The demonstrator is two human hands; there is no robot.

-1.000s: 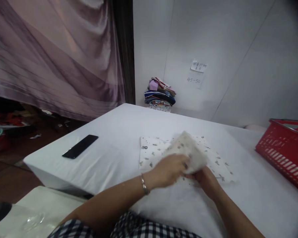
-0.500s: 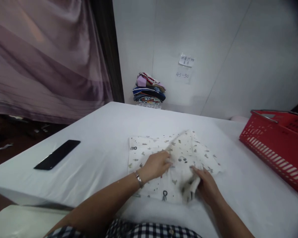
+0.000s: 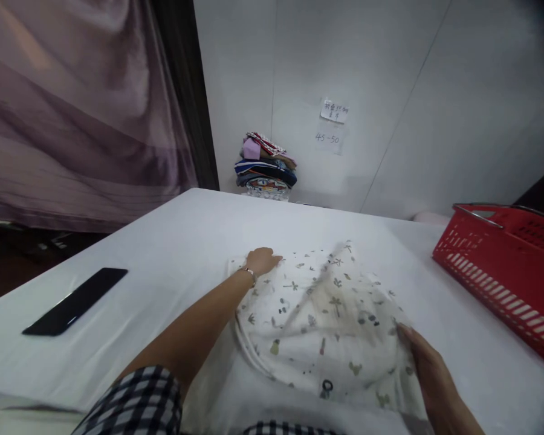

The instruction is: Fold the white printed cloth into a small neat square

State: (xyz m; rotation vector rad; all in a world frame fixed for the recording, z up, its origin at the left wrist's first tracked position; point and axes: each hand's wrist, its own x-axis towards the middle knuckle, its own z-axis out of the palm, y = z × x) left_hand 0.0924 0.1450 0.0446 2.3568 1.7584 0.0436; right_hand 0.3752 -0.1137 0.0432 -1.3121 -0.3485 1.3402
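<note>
The right hand (image 3: 428, 362) is at the right edge of a pale printed cloth (image 3: 317, 314), fingertips touching it at lower right of the frame; from here I can't tell whether they pinch the fabric or just rest against it. The left hand (image 3: 262, 261) reaches across to the cloth's far left corner, near the middle of the frame, knuckles up and fingers bent; its grip is hidden from me too. Between them the cloth lies rumpled, low and right of centre, scattered with little palm trees and leaves, a curved fold along its near left side.

A bracelet (image 3: 249, 275) circles the left wrist, above a checked sleeve (image 3: 138, 402) at the bottom edge. All this is on a white-covered table (image 3: 172, 241). A black phone (image 3: 75, 302) lies at lower left, a red basket (image 3: 503, 272) stands at the right, folded clothes (image 3: 265, 166) are stacked at upper centre, and a purple curtain (image 3: 72, 109) fills the upper left.
</note>
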